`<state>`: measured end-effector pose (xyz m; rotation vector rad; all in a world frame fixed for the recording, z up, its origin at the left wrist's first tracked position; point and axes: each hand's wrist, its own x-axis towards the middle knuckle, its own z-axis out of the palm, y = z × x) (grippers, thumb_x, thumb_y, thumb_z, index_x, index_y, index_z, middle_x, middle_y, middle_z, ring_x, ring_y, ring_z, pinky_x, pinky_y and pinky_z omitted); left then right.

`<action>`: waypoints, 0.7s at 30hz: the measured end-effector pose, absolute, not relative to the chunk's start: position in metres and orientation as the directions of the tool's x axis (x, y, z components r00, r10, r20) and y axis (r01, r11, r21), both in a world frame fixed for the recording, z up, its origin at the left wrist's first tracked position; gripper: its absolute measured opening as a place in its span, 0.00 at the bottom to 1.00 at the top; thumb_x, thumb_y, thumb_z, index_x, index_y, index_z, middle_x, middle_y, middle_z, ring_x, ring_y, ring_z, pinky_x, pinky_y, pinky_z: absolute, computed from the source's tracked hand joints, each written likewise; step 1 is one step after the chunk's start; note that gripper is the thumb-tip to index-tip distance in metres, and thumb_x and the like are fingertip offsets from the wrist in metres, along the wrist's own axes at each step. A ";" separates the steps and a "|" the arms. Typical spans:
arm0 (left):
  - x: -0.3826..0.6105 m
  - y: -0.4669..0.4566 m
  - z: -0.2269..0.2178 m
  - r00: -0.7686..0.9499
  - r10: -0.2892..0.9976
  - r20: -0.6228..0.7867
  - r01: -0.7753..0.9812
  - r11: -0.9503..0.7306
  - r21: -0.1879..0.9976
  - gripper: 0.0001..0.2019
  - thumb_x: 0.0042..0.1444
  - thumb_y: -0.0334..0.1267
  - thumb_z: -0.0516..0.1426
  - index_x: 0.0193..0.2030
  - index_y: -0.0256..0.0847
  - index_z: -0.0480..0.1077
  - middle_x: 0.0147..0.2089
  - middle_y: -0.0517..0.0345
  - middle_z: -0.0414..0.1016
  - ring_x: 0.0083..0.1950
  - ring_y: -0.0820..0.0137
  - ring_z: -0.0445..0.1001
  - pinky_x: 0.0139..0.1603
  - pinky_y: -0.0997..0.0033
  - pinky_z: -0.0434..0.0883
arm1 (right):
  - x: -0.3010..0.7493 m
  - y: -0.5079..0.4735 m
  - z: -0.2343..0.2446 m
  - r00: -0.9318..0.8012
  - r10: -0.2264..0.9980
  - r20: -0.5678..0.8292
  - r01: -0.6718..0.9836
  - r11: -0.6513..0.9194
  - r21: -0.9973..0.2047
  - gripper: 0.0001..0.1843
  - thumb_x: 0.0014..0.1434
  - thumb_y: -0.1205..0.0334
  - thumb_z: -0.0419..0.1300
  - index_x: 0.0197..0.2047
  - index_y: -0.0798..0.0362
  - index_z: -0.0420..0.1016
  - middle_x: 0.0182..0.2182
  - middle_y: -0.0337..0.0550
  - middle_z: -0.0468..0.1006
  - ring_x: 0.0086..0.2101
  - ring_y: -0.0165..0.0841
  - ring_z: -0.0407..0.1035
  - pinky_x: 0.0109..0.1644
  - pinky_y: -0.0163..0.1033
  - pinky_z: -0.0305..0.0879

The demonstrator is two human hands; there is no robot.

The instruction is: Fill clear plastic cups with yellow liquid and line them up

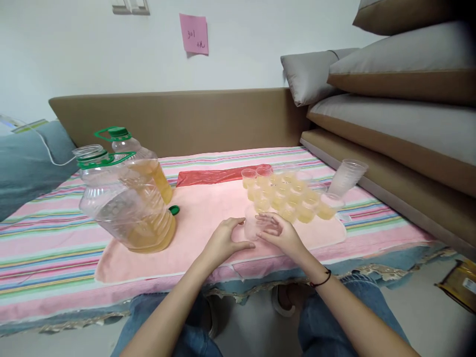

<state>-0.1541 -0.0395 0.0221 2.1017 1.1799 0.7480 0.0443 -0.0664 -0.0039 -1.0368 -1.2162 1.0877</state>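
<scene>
A clear plastic cup is between my two hands near the front of the pink mat. My left hand curves around its left side, thumb and fingers spread apart. At the cup's right side, my right hand has its fingers bent against it. Just behind stand several clear cups of pale yellow liquid, grouped closely. A leaning stack of nested cups is to their right.
At left stand two large clear jugs holding amber liquid: an uncapped front jug and a green-capped rear jug. A green cap lies beside them. Behind the cups is a red plastic bag. Grey-brown cushions are piled at right.
</scene>
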 end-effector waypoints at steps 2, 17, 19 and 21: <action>-0.154 -0.040 0.016 0.427 0.890 0.160 0.551 -0.396 0.734 0.28 0.45 0.45 0.68 0.53 0.41 0.72 0.50 0.50 0.78 0.50 0.58 0.75 0.50 0.61 0.71 | 0.041 -0.065 -0.010 0.032 0.988 0.152 -0.068 0.154 -0.986 0.31 0.41 0.53 0.73 0.47 0.54 0.72 0.48 0.53 0.75 0.49 0.43 0.71 0.53 0.49 0.71; -0.163 -0.042 0.021 0.274 0.922 0.273 0.684 -0.387 0.619 0.21 0.49 0.35 0.63 0.52 0.41 0.72 0.50 0.47 0.73 0.55 0.55 0.69 0.57 0.56 0.67 | 0.038 -0.067 -0.020 0.039 0.992 0.120 0.035 0.119 -0.992 0.32 0.38 0.56 0.73 0.48 0.53 0.71 0.49 0.52 0.75 0.50 0.44 0.71 0.54 0.49 0.70; -0.177 -0.044 0.039 0.160 0.855 0.493 0.705 -0.449 0.549 0.18 0.55 0.36 0.59 0.53 0.41 0.69 0.53 0.46 0.71 0.58 0.57 0.67 0.61 0.55 0.64 | 0.040 -0.068 -0.020 0.029 0.992 0.126 0.046 0.124 -0.991 0.36 0.37 0.57 0.74 0.50 0.52 0.69 0.51 0.53 0.73 0.53 0.45 0.69 0.57 0.52 0.68; -0.197 -0.048 0.057 0.010 0.685 0.728 0.763 -0.476 0.437 0.19 0.57 0.38 0.58 0.55 0.41 0.66 0.56 0.46 0.68 0.61 0.57 0.65 0.64 0.53 0.60 | 0.045 -0.069 -0.019 0.012 0.988 0.154 0.091 0.152 -0.984 0.40 0.37 0.57 0.74 0.53 0.52 0.67 0.54 0.55 0.71 0.55 0.47 0.67 0.58 0.54 0.66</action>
